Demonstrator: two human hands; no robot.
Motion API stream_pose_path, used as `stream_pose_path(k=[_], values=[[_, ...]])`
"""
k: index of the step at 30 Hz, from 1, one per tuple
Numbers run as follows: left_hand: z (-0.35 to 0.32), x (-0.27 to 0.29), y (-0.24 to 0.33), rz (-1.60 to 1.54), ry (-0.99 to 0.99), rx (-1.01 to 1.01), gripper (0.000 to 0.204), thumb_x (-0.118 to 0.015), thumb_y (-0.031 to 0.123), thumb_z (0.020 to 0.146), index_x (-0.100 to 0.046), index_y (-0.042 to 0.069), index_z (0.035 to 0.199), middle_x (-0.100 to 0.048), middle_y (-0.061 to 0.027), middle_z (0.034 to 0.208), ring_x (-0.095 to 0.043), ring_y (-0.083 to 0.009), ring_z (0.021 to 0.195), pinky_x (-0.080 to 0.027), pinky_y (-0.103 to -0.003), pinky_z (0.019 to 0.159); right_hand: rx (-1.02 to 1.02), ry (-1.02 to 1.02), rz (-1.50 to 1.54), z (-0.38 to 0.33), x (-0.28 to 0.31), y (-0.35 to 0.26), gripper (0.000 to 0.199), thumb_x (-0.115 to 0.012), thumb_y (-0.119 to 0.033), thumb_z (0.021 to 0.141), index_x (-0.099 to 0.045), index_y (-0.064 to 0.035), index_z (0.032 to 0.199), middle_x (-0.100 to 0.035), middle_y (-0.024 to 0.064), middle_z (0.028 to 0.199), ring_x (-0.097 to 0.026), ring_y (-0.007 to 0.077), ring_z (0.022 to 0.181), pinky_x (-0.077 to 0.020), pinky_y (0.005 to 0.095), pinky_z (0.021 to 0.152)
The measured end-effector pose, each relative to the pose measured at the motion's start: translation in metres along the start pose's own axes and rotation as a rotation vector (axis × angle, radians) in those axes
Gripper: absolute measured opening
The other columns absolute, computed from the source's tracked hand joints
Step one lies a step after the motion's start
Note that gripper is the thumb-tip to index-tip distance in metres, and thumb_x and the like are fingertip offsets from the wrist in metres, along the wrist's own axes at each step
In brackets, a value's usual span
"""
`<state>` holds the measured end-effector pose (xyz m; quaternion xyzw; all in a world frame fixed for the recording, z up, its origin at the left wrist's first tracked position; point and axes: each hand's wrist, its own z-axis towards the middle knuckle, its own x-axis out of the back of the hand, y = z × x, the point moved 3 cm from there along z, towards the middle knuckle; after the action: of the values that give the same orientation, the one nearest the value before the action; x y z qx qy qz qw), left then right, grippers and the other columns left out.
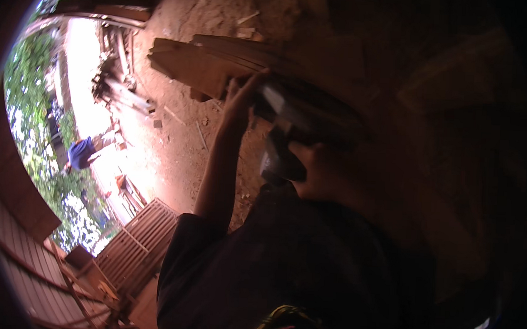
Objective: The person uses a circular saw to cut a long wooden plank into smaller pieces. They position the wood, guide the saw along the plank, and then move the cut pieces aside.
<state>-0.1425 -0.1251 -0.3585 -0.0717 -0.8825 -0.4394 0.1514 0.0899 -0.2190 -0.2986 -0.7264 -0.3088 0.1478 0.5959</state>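
Gripping a dark, grey-edged tool (278, 156), the right hand (319, 170) works beside the left hand (239, 104), fingers spread on stacked wooden boards (197, 64).

1. I see a reddish dirt floor (176, 143) running through the middle of the frame, littered with wood scraps.
2. Upper left, bright daylight falls on a sunlit strip (85, 74) beside green foliage (25, 89).
3. A person in a blue top (80, 153) bends at left.
4. Lower left stands a slatted wooden crate (139, 244).
5. The right side lies in deep shadow.
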Motion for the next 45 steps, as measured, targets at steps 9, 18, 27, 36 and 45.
stream_pose_path(k=[9,18,27,36,45], values=[[0.008,0.012,-0.001,-0.074,0.005,0.018,0.099,-0.088,0.058,0.084,-0.049,-0.012,0.141,-0.062,-0.022,0.121,-0.069,-0.0263,0.107,-0.059,-0.036,0.091,0.002,-0.057,-0.061,0.02,-0.009,0.004,0.036,-0.084,-0.016,0.082,-0.065,0.0001,0.108,-0.075,0.0281,0.089,-0.078,0.0439,0.088,-0.0623,0.0508,0.076],[0.008,0.019,0.013,-0.005,0.088,-0.058,0.083,-0.081,0.058,0.09,-0.063,-0.012,0.129,-0.069,-0.0166,0.108,-0.071,-0.021,0.096,-0.059,-0.031,0.083,-0.013,-0.002,-0.094,0.029,-0.013,-0.003,0.054,-0.085,-0.016,0.076,-0.068,0.0021,0.124,-0.075,0.0304,0.094,-0.077,0.0448,0.092,-0.0628,0.0508,0.08],[0.022,0.041,0.022,-0.008,-0.095,0.047,0.077,-0.081,0.054,0.093,-0.062,-0.008,0.135,-0.065,-0.0161,0.123,-0.065,-0.0192,0.107,-0.054,-0.031,0.088,-0.022,-0.029,-0.056,0.053,-0.021,-0.01,0.06,-0.085,-0.013,0.072,-0.067,0.0044,0.126,-0.075,0.0314,0.099,-0.078,0.044,0.096,-0.0634,0.0494,0.085],[0.044,0.064,-0.005,0.005,0.005,0.005,0.072,-0.079,0.055,0.095,-0.065,-0.004,0.133,-0.063,-0.012,0.121,-0.061,-0.0181,0.108,-0.051,-0.031,0.093,-0.048,-0.084,-0.05,0.072,-0.023,-0.018,0.055,-0.085,-0.01,0.074,-0.067,0.0062,0.123,-0.077,0.03,0.101,-0.079,0.0413,0.097,-0.0647,0.0465,0.087],[0.059,0.083,-0.015,-0.108,-0.04,-0.089,0.059,-0.074,0.045,0.1,-0.066,-0.002,0.135,-0.065,-0.0099,0.123,-0.062,-0.0173,0.107,-0.049,-0.029,0.096,-0.016,-0.12,-0.053,0.09,-0.028,-0.02,0.052,-0.084,-0.01,0.074,-0.067,0.0069,0.121,-0.077,0.029,0.102,-0.079,0.0407,0.096,-0.0648,0.0461,0.087]])
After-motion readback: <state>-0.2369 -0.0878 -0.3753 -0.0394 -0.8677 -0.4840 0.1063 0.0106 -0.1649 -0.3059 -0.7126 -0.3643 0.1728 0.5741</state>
